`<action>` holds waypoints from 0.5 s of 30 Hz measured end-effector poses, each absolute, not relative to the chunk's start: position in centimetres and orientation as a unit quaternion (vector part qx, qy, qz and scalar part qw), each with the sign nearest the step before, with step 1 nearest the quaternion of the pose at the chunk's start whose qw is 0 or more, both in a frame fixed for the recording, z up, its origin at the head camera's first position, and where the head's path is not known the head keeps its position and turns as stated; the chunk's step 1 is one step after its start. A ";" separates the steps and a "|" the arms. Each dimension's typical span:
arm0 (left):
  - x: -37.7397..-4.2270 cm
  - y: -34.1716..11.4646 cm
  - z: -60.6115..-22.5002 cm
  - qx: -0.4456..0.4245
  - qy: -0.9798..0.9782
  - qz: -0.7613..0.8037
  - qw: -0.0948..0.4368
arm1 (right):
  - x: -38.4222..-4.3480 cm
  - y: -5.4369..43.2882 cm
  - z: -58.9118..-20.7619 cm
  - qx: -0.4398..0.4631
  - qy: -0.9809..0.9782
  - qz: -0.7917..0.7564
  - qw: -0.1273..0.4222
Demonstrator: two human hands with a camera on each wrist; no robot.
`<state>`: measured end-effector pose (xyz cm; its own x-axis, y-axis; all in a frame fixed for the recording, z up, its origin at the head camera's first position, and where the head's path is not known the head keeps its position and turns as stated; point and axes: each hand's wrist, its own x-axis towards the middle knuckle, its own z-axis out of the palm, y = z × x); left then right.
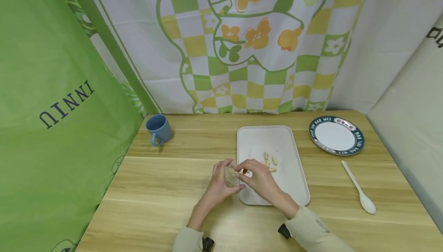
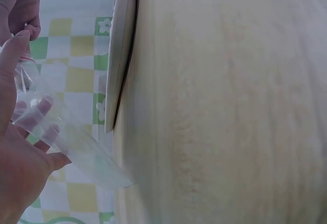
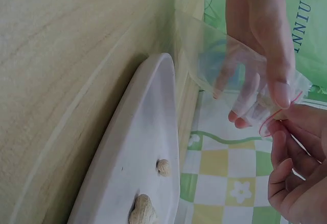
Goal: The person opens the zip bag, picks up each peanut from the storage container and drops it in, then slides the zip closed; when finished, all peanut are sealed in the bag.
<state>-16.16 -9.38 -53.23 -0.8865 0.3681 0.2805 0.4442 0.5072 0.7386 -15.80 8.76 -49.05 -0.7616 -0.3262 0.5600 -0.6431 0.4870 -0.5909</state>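
My left hand (image 1: 219, 183) holds a clear zip bag (image 3: 204, 55) with a red line along its mouth. In the right wrist view its thumb lies on the front of the bag, with other fingers behind the plastic. At the bag's mouth my right hand (image 1: 261, 179) pinches a small pale peanut (image 3: 279, 114), mostly hidden by the fingertips. Both hands are over the left edge of a white tray (image 1: 264, 138). Several peanuts in their shells (image 1: 274, 160) lie on the tray, just beyond the right hand.
A blue mug (image 1: 159, 129) stands at the back left of the wooden table (image 1: 155, 198). To the right are a plate with a dark green patterned rim (image 1: 359, 138) and a white spoon (image 1: 358, 186). Printed curtains (image 1: 194, 44) hang around the table.
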 end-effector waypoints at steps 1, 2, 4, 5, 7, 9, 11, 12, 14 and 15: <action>-16.1 -9.4 -53.1 -0.235 -0.867 -0.438 0.045 | -15.8 8.7 -49.1 0.288 -0.842 0.414 0.192; -16.1 -9.4 -53.1 -0.236 -0.866 -0.437 0.046 | -15.8 8.6 -49.1 0.286 -0.844 0.413 0.190; -16.0 -9.4 -53.0 -0.238 -0.866 -0.437 0.046 | -15.7 8.6 -49.0 0.280 -0.848 0.411 0.181; -16.0 -9.4 -53.0 -0.239 -0.866 -0.436 0.048 | -15.6 8.6 -48.9 0.279 -0.851 0.410 0.175; -15.9 -9.4 -52.9 -0.241 -0.868 -0.432 0.051 | -15.6 8.7 -48.7 0.276 -0.854 0.410 0.164; -15.9 -9.4 -52.9 -0.242 -0.868 -0.430 0.053 | -15.7 9.2 -48.3 0.272 -0.856 0.409 0.163; -15.9 -9.4 -53.0 -0.243 -0.869 -0.427 0.054 | -16.1 10.0 -47.7 0.262 -0.858 0.407 0.171; -15.9 -9.5 -53.0 -0.242 -0.870 -0.426 0.054 | -16.4 10.5 -47.4 0.252 -0.860 0.407 0.176; -16.0 -9.6 -53.0 -0.239 -0.871 -0.426 0.053 | -17.3 11.8 -46.8 0.223 -0.868 0.404 0.184; -16.0 -9.6 -53.0 -0.237 -0.872 -0.425 0.053 | -17.7 12.6 -46.6 0.205 -0.874 0.400 0.183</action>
